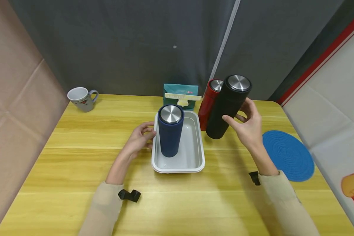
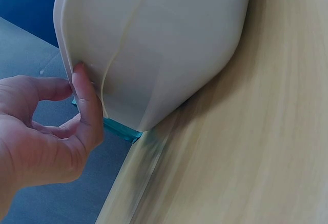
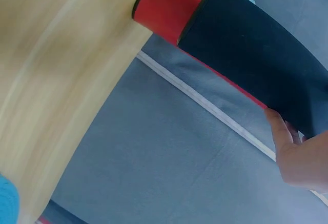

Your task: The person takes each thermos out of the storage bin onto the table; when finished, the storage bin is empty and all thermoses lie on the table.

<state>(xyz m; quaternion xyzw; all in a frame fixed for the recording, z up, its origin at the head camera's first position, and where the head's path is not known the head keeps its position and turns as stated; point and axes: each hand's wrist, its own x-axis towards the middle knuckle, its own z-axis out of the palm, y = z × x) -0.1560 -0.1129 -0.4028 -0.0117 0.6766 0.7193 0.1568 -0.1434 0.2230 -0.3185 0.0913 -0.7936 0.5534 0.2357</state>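
My left hand [image 1: 139, 139] pinches the left rim of a white rectangular tray [image 1: 196, 164] between thumb and fingers, clearly seen in the left wrist view. Inside the tray stands a dark blue thermos [image 1: 170, 139] with a silver lid. My right hand [image 1: 249, 123] grips a black thermos [image 1: 224, 109] around its upper body, thumb on the near side. Its base looks raised off the table in the right wrist view, where the fingers behind it are partly hidden. Just behind it a red thermos [image 1: 205, 106] stands on the table, partly covered by the black one.
A green bag [image 1: 181, 88] closed with a pale yellow clip [image 1: 183, 98] stands behind the tray. At the far left is a patterned mug [image 1: 84, 101]. A round blue mat [image 1: 288, 155] lies at the right. A grey curtain [image 1: 121, 49] borders the table's back edge.
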